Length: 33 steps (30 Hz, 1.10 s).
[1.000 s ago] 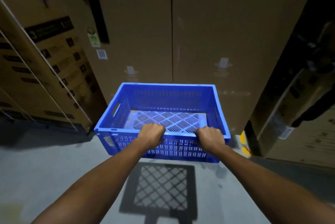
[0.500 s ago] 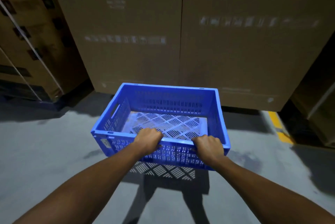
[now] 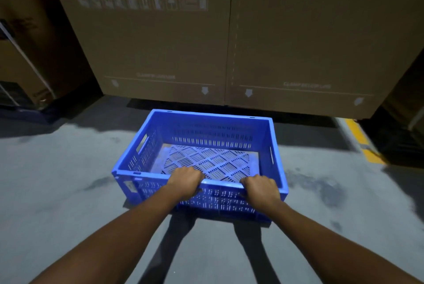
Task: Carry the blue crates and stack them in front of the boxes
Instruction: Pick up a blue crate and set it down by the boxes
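One blue slotted plastic crate (image 3: 206, 136) is in the middle of the view, empty, with a lattice bottom. It sits low, at or just above the grey floor, a short way in front of two tall brown cardboard boxes (image 3: 160, 42). My left hand (image 3: 185, 181) grips the crate's near rim left of centre. My right hand (image 3: 261, 189) grips the same rim right of centre. Both hands have their fingers curled over the edge. No other crate is in view.
The grey concrete floor (image 3: 57, 192) spreads out to the left and right of the crate. More cardboard boxes with straps (image 3: 20, 58) stand at the left. A yellow floor line (image 3: 364, 143) runs at the right beside a dark stack.
The crate has come down from waist height toward the floor while my head tilted downward. Its lattice shadow on the floor has closed up beneath it. Both hands keep their grip.
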Available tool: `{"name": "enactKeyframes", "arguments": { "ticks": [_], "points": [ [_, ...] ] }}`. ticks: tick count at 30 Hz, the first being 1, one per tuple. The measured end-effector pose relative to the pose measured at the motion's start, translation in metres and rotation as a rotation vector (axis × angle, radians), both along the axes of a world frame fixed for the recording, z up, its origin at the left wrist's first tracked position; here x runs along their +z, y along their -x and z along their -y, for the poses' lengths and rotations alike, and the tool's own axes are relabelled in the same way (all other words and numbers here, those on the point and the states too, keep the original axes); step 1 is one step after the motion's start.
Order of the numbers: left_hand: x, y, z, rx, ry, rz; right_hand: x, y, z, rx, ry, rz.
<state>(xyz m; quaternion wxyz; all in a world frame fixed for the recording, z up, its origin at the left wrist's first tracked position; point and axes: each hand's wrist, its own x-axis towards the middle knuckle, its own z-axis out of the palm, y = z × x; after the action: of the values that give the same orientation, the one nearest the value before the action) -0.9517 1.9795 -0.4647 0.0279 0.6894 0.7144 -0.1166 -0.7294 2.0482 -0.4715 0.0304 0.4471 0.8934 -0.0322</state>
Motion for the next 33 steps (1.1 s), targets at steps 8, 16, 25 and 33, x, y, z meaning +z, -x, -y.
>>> {"name": "enactKeyframes", "arguments": {
  "ticks": [8, 16, 25, 33],
  "points": [
    [-0.004, 0.001, 0.002, 0.030, 0.005, 0.023, -0.005, 0.003, 0.002, -0.011, 0.001, 0.026],
    [0.014, -0.007, 0.004, 0.090, 0.154, 0.051, -0.004, 0.009, 0.000, -0.021, 0.090, 0.119],
    [0.089, -0.018, 0.021, 0.053, 0.047, 0.127, 0.069, 0.004, 0.017, 0.005, 0.087, -0.012],
    [0.383, -0.036, 0.056, -0.014, -0.117, 0.195, 0.364, -0.009, 0.070, 0.031, 0.030, -0.147]
  ]
}}
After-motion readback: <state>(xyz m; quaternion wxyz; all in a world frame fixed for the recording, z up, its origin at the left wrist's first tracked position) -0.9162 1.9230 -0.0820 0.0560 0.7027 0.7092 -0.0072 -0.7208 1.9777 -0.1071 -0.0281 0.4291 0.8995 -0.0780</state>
